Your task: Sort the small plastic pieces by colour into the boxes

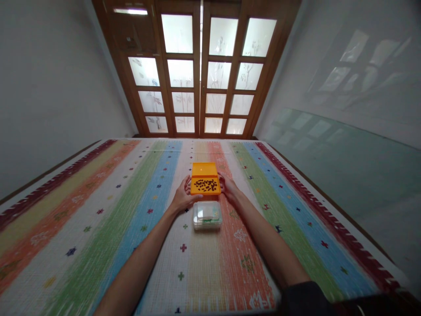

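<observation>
A small yellow hinged box lies in the middle of the view with its lid raised on the far side. Several small dark brown pieces are scattered inside it; their kind is too small to tell. My left hand grips the box's left side, thumb along the near edge and fingers curled at the side. On the opposite side my right hand holds the box's right edge, its fingers partly hidden. Just nearer to me sits a clear plastic container, closed, with something whitish and green inside.
A striped, patterned cloth covers the wide surface under everything. Wooden double doors with frosted panes stand at the far end. White walls rise on both sides, and a pale green glass panel leans at the right.
</observation>
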Tool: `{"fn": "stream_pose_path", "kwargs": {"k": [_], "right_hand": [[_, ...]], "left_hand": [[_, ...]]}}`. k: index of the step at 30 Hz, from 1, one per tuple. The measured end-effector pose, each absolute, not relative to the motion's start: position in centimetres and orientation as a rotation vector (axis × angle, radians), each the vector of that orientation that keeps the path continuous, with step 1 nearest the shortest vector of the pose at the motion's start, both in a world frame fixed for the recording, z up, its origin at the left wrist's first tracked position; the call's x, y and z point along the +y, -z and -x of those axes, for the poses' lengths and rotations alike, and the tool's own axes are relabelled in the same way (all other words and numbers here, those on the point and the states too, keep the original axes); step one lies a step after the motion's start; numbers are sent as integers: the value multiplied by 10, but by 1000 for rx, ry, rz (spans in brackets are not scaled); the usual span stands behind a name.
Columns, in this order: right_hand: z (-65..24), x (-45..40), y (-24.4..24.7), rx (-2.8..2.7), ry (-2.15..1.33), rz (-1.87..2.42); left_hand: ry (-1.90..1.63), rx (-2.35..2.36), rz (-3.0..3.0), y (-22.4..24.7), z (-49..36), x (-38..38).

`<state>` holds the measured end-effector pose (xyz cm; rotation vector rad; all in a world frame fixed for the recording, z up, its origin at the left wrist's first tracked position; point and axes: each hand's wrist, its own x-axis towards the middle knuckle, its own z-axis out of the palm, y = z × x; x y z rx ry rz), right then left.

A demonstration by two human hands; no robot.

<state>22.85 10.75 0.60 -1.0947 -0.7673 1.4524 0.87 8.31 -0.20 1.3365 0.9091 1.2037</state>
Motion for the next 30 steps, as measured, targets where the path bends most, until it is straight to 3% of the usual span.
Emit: {"fn": "stream_pose_path", "kwargs": {"k": [30], "right_hand": [[-236, 107, -17, -894, -1433, 1102]], "left_hand": [[-1133, 901, -1304, 0, -7, 80]]}}
